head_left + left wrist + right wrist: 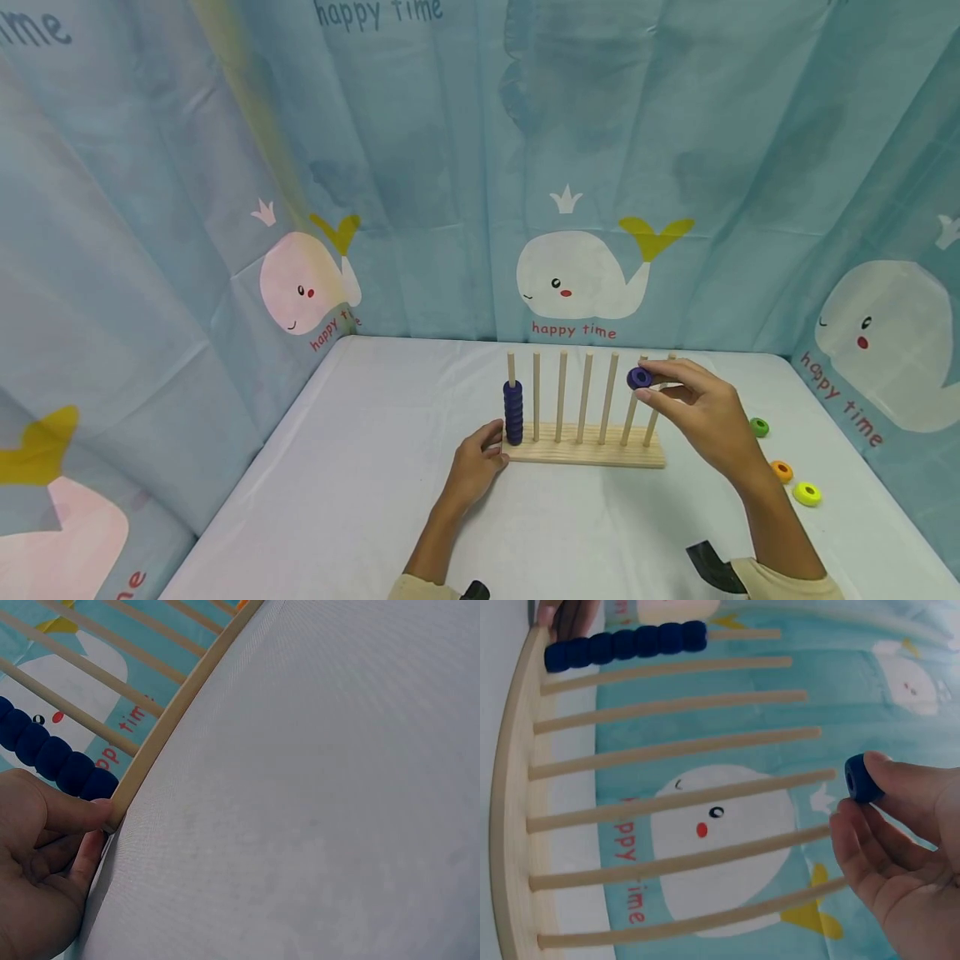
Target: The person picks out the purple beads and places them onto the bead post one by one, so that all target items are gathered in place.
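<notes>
A wooden peg stand (585,454) with a row of several upright pegs rests on the white table. Dark blue ring beads (513,412) are stacked on its leftmost peg, whose top sticks out bare; the other pegs carry nothing. At the stand's left end my left hand (474,467) grips the base, thumb and fingers at its corner (116,814). Up near the tops of the pegs on the right, my right hand (712,417) pinches a single blue bead (865,778) between thumb and fingertips. That bead is apart from the pegs, its hole visible.
Right of the stand, a green bead (759,427), an orange bead (782,472) and a yellow bead (807,494) lie on the table (360,483), near my right forearm. Behind and at both sides hangs a blue curtain (450,275) printed with whales.
</notes>
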Demonstrator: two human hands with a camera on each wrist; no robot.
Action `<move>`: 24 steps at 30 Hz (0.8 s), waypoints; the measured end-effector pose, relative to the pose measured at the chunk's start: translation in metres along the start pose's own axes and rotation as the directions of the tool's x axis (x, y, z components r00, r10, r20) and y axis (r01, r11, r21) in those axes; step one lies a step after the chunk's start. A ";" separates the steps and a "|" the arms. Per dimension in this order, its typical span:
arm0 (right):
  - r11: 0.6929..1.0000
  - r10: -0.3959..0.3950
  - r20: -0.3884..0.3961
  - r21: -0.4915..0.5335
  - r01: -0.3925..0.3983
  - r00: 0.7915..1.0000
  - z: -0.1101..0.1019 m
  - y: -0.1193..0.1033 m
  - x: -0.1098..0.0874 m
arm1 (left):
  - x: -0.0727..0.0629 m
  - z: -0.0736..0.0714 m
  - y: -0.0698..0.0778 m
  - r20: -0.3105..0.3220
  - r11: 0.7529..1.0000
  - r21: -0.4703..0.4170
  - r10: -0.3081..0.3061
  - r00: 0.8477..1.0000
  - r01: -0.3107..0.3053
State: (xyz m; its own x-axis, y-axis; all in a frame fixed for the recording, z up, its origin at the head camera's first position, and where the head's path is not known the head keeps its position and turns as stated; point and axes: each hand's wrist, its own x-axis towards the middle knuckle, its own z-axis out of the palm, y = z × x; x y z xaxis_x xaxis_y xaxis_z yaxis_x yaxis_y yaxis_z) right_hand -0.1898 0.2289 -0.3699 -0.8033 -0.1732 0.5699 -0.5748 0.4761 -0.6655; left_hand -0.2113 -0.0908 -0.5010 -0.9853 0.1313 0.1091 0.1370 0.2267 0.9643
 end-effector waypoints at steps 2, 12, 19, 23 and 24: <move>1.000 -0.014 0.004 0.021 0.014 1.000 0.004 -0.002 0.004 | 0.001 0.000 -0.003 0.003 1.000 -0.006 0.003 1.000 -0.003; 0.999 -0.029 0.011 0.044 0.029 1.000 0.020 -0.022 0.021 | 0.007 0.002 -0.021 -0.005 1.000 0.030 0.000 1.000 0.000; 0.995 -0.045 0.024 0.087 0.043 0.999 0.025 -0.057 0.033 | -0.001 0.000 0.003 0.008 1.000 0.011 0.000 1.000 0.000; 0.992 -0.050 0.042 0.116 0.045 0.998 0.031 -0.067 0.040 | -0.001 -0.001 0.003 0.009 1.000 0.009 0.005 1.000 -0.005; 0.991 -0.053 0.048 0.124 0.047 0.997 0.033 -0.068 0.042 | 0.000 -0.001 -0.001 0.005 1.000 0.013 0.003 1.000 -0.003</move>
State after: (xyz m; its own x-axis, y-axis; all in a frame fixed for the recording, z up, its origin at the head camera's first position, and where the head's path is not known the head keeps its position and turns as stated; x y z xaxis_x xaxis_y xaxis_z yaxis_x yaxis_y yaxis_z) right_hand -0.1893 0.1610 -0.3165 -0.7783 -0.2390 0.5806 -0.6265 0.3567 -0.6930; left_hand -0.2110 -0.0916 -0.5015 -0.9843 0.1373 0.1107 0.1413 0.2390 0.9607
